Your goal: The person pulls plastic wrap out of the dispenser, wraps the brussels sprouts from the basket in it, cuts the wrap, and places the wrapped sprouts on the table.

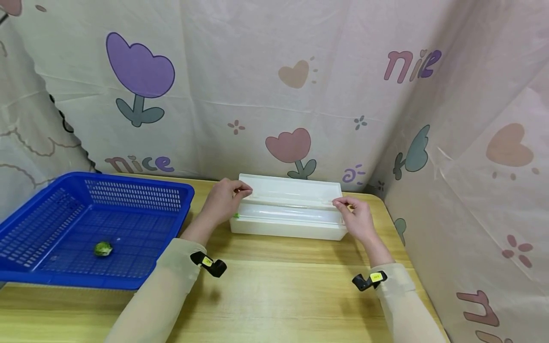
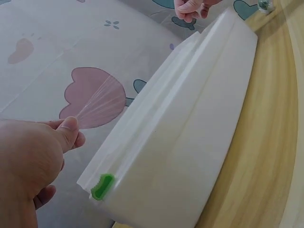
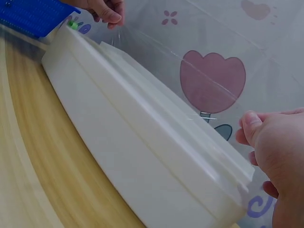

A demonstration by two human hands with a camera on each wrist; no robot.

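Observation:
A long white cling film dispenser [image 1: 287, 229] stands on the table with its lid [image 1: 296, 185] raised at the back and a film roll [image 1: 291, 213] inside. My left hand [image 1: 223, 202] pinches one corner of the clear cling film [image 2: 95, 100] between thumb and forefinger, above the dispenser's left end. At the right end, my right hand [image 1: 359, 218] pinches the film's other corner. Between both hands the film is stretched above the box, creased near the left fingertips. A green slide cutter [image 2: 102, 186] sits at the dispenser's left end.
To the left, a blue plastic basket [image 1: 86, 281] contains a small green leafy vegetable [image 1: 103, 248] like a Brussels sprout. Behind the wooden table [image 1: 274, 295] hangs a patterned curtain [image 1: 240, 71], which also closes off the right side.

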